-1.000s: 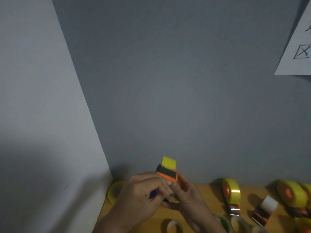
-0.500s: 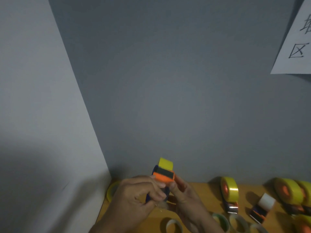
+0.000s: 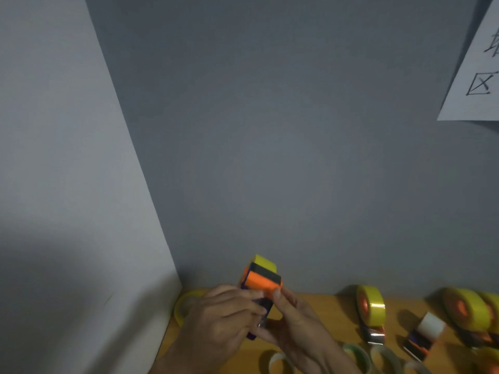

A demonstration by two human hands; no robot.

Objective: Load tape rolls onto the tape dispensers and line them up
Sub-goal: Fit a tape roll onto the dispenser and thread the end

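Both my hands hold an orange and dark blue tape dispenser (image 3: 263,286) with a yellow tape roll (image 3: 266,261) on its far end, raised above the left part of the wooden table (image 3: 326,311). My left hand (image 3: 221,319) grips its left side and handle. My right hand (image 3: 297,325) pinches the orange part from the right with the thumb on top. The dispenser's lower body is hidden between my fingers.
A loose yellow roll (image 3: 186,306) lies in the corner by the white side panel. To the right stand loaded dispensers with yellow tape (image 3: 371,309) (image 3: 469,309) and one with a white roll (image 3: 426,330). Empty tape cores (image 3: 356,354) lie along the near edge. A paper sheet (image 3: 478,66) hangs on the grey wall.
The dispenser has tipped in my hands, so more of its orange face shows and less of the yellow tape. My hands stay in about the same place.
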